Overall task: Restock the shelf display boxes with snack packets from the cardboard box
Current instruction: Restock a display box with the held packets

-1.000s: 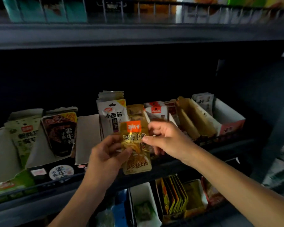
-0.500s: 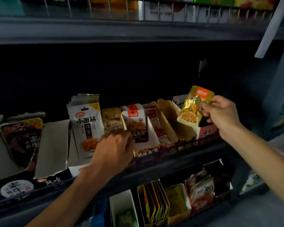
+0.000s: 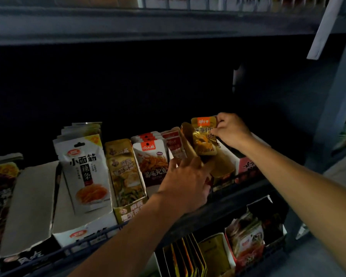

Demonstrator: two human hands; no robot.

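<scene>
My right hand (image 3: 231, 131) pinches a gold snack packet (image 3: 204, 136) with an orange label by its right edge and holds it upright over a gold display box (image 3: 222, 166) at the right of the shelf. My left hand (image 3: 186, 180) reaches in below it, fingers spread, touching the gold box's tall flap (image 3: 188, 138). It holds nothing that I can see. The cardboard supply box is out of view.
Left along the shelf stand a box of red-and-white packets (image 3: 152, 160), a gold box (image 3: 126, 176) and a white box of tall white packets (image 3: 82, 168). A wire rail (image 3: 100, 236) runs along the shelf front. More packets fill the shelf below (image 3: 246, 238).
My right hand has lowered the gold packet toward the gold box. My left hand has moved right, from the white and gold boxes to the gold box's flap.
</scene>
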